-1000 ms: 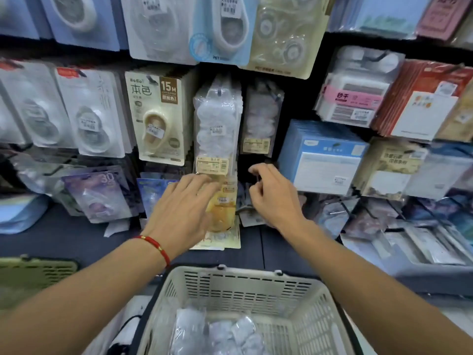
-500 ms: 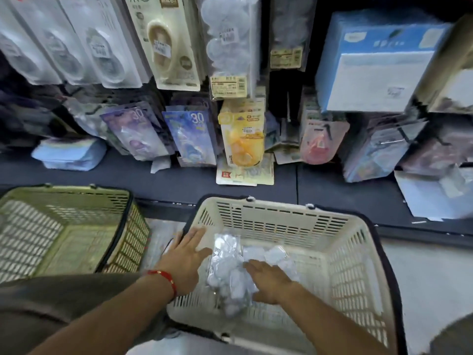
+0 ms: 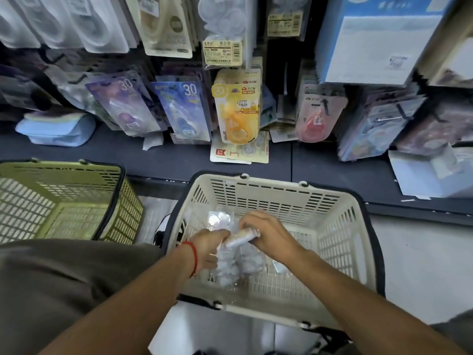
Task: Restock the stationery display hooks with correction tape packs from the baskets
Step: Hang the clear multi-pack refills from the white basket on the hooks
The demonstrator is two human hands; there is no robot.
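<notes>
Both my hands are down inside the cream basket [image 3: 343, 242] in front of me. My left hand [image 3: 208, 248] and my right hand [image 3: 268, 235] grip the same clear correction tape pack [image 3: 238, 239], fingers curled round its top end, and the pack is lifted a little. More clear packs [image 3: 238, 265] lie on the basket floor beneath it. On the display above hang matching clear packs [image 3: 222, 26] with a yellow barcode label, and below them a yellow pack [image 3: 238, 108].
A green basket [image 3: 64, 201] stands to the left, with nothing seen inside. A dark shelf ledge [image 3: 179, 160] runs behind both baskets, with loose cards and a blue pouch [image 3: 56, 129] on it. Purple and blue "30" packs [image 3: 184, 108] and a blue box [image 3: 371, 42] hang above.
My hands left the display hooks and dropped into the cream basket. They went from lying over the packs to gripping one pack together and raising it. My view tilted down.
</notes>
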